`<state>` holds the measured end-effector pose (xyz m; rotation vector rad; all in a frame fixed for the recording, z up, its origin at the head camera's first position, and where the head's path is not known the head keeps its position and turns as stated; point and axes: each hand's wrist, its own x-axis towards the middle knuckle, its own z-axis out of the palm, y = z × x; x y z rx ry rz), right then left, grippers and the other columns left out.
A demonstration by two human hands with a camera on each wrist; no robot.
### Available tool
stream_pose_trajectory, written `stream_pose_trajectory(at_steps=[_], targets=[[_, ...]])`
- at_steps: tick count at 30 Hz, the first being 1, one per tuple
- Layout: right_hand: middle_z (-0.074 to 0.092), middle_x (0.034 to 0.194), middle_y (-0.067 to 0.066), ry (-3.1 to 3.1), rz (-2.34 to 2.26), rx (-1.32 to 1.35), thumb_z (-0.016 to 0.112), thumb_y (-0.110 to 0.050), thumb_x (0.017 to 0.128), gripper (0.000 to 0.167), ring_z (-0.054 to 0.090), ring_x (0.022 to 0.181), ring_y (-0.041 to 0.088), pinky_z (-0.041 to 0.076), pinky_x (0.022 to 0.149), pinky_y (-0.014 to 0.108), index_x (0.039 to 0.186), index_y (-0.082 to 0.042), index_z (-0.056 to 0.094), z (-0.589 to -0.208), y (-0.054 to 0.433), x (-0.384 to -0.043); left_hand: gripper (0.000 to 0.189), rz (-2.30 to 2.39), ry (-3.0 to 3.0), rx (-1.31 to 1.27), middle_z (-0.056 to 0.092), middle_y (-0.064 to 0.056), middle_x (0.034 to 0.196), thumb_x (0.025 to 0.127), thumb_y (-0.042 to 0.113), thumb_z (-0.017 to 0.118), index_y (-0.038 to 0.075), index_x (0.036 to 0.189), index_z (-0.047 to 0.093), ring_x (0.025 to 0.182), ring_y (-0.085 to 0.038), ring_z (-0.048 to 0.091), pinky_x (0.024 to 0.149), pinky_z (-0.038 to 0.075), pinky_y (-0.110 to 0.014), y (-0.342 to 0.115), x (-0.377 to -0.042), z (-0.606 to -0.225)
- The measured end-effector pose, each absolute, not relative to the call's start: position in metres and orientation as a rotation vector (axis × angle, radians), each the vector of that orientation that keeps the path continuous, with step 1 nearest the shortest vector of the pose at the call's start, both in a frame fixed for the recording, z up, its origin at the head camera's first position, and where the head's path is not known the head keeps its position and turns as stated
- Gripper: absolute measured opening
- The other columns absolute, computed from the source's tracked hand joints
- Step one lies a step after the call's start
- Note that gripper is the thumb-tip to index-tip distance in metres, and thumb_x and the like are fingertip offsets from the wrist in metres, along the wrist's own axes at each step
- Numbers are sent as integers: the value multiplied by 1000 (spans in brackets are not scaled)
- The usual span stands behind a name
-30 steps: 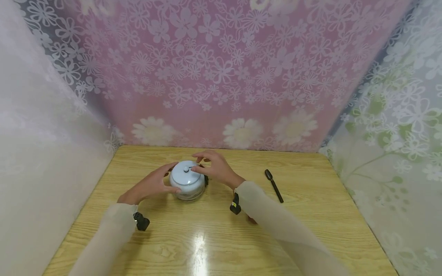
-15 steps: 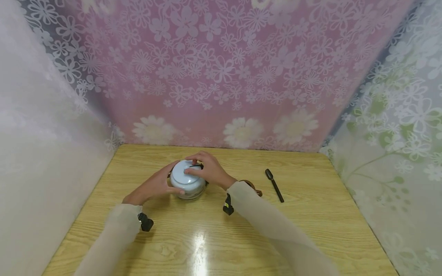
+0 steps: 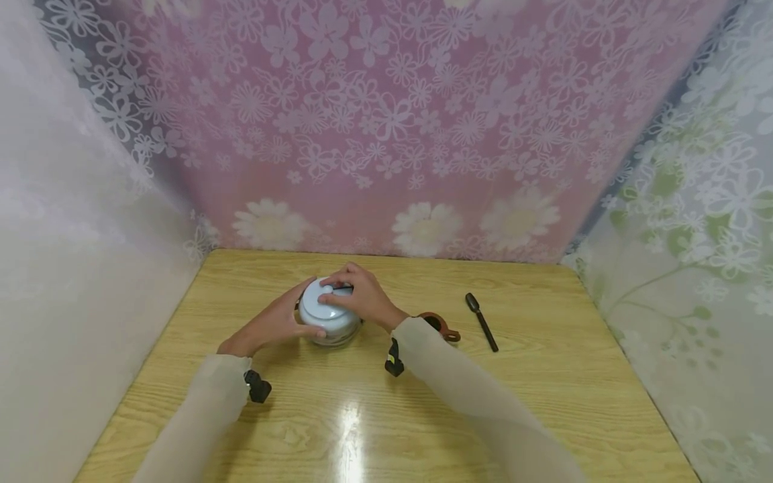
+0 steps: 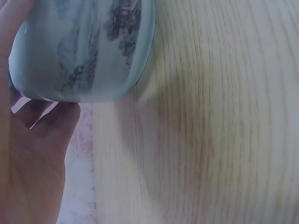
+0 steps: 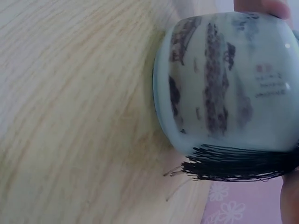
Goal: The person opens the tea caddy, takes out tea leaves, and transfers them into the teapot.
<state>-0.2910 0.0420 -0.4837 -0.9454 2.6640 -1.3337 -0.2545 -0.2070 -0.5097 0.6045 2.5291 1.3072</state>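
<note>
A pale blue ceramic jar (image 3: 338, 329) with a painted landscape on its side stands on the table, left of the middle. My left hand (image 3: 273, 326) grips it from the left, thumb at the front and fingers round the back. On top sits its lid (image 3: 313, 307), whose small round knob (image 3: 327, 290) my right hand (image 3: 370, 300) holds between thumb and fingers. A black tassel (image 5: 238, 163) hangs down the jar's side in the right wrist view, its strands ending near the table. Curved painted walls of the jar (image 4: 84, 51) fill the upper left wrist view.
A black spoon (image 3: 482, 323) lies on the wooden table (image 3: 290, 429) to the right. Partly behind my right sleeve (image 3: 471, 376) is a reddish-brown round vessel (image 3: 447, 330) with a short handle and dark inside. Flowered cloth walls (image 3: 362, 134) enclose the back and sides.
My right hand has moved left over the lid and its thumb and fingers have come round the knob. More of the reddish-brown vessel shows. My left hand has kept its grip on the jar.
</note>
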Motion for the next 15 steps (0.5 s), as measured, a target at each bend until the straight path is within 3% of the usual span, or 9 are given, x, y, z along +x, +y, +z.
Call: stream_pose_trajectory(at_steps=[8, 15], targets=[[63, 112, -1, 2608, -1493, -900, 87, -42, 96, 34, 63, 112, 25, 55, 89, 33, 126, -27, 84, -493, 36, -288, 126, 1304, 2524, 604, 20, -13, 182, 87, 51, 92, 23, 178, 9, 165, -41, 30, 126, 34, -70, -209, -256, -512], [61, 105, -1, 2568, -1639, -866, 86, -39, 97, 30, 62, 116, 16, 59, 99, 52, 121, -22, 85, -499, 31, -286, 127, 1315, 2528, 595, 22, -12, 182, 86, 51, 93, 23, 178, 10, 165, -39, 30, 127, 33, -69, -208, -254, -509]])
